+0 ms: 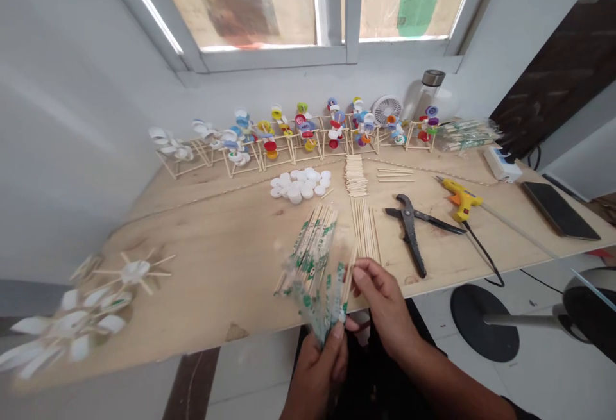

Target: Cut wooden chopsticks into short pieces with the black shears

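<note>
My left hand [321, 362] is closed around clear plastic chopstick wrappers [332, 301] with green print, near the table's front edge. Between the thumb and fingers of my right hand [385, 308] is a pair of wooden chopsticks [351, 272], its lower end still inside a wrapper. Just beyond, a pile of wrapped chopsticks [312, 247] lies on the wood. Bare chopsticks [364, 227] are laid side by side to its right, with a stack of short cut sticks [356, 176] behind them.
White bottle caps [301, 184] sit mid-table. Pliers [409, 234], a yellow glue gun [462, 199] and a phone [561, 210] lie right. Stick frames with coloured caps [308, 131] line the wall. White cap-and-stick wheels [72, 324] are at left. A fan [387, 111] and bottle [428, 96] stand behind.
</note>
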A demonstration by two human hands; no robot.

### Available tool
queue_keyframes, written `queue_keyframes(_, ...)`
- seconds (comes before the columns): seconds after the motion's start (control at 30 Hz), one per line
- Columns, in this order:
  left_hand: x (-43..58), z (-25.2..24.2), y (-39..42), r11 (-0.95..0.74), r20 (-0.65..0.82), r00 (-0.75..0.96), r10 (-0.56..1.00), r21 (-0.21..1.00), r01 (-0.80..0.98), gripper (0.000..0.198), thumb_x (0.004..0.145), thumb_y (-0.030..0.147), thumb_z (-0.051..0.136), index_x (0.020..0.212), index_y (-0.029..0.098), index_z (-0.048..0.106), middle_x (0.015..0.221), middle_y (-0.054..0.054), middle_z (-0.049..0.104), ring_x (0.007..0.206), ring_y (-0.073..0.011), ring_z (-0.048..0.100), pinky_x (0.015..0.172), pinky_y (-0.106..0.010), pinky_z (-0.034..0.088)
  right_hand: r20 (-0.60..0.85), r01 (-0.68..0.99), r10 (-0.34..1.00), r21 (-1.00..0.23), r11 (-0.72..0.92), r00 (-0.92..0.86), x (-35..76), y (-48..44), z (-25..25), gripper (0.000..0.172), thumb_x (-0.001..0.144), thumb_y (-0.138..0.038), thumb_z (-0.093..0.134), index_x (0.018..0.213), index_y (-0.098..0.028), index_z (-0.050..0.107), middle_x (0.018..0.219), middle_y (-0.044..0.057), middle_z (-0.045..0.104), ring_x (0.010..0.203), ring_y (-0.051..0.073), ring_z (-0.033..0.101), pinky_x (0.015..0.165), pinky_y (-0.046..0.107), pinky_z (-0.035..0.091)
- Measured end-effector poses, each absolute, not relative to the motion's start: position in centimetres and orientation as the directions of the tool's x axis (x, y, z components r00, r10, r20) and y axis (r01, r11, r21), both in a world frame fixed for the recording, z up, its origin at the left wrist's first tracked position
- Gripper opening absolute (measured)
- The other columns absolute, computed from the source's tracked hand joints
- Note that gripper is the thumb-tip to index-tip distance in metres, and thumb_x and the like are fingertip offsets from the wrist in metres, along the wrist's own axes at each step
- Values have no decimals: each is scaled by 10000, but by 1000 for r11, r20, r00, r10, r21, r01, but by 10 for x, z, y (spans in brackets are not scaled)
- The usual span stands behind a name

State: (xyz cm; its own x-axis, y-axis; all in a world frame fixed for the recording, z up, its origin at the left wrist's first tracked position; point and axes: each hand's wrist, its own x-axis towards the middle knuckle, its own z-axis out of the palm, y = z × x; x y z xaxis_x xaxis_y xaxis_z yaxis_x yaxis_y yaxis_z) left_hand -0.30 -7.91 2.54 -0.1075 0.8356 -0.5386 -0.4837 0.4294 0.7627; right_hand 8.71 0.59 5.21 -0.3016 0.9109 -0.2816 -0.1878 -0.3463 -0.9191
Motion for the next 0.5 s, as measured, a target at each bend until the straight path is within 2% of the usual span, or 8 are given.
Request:
queue_keyframes(0.13, -2, 19, -85, 483, -520, -21, 854, 807, -340, 396, 741, 536, 562, 830, 151, 587, 410, 71, 399, 352, -61, 312, 379, -191, 243, -199, -83, 951, -971, -224, -238, 97, 18, 64, 268, 785, -433, 577, 703, -178, 564, 632, -29, 484, 585, 104, 445, 534, 190, 378)
queue_keyframes(0.27, -1, 15, -86, 455, -496, -20, 868, 812, -366, 468, 735, 566, 542, 937, 146, 587, 501, 33, 502, 388, -78, 388, 414, -210, 289, -249, -49, 926, -960, -274, -285, 94, 13, 57, 272, 777, -454, 576, 738, -186, 595, 616, -22, 496, 570, 123, 464, 485, 203, 378)
queue_keyframes(0.37, -2, 14, -83, 451, -501, -27, 865, 800, -395, 485, 730, 568, 550, 974, 149, 580, 454, 72, 403, 375, -63, 289, 394, -199, 213, -247, -55, 928, -961, -272, -278, 92, 15, 53, 249, 770, -430, 598, 782, -183, 626, 665, 0, 555, 591, 129, 483, 507, 215, 396)
queue_keyframes(0.5, -7, 8, -87, 493, -537, -17, 843, 785, -377, 465, 684, 592, 587, 828, 151, 619, 418, 95, 272, 395, -63, 227, 396, -197, 150, -175, -190, 977, -962, -197, -125, 103, 46, 59, 185, 765, -356, 631, 821, -181, 650, 736, 14, 602, 661, 121, 517, 596, 222, 417)
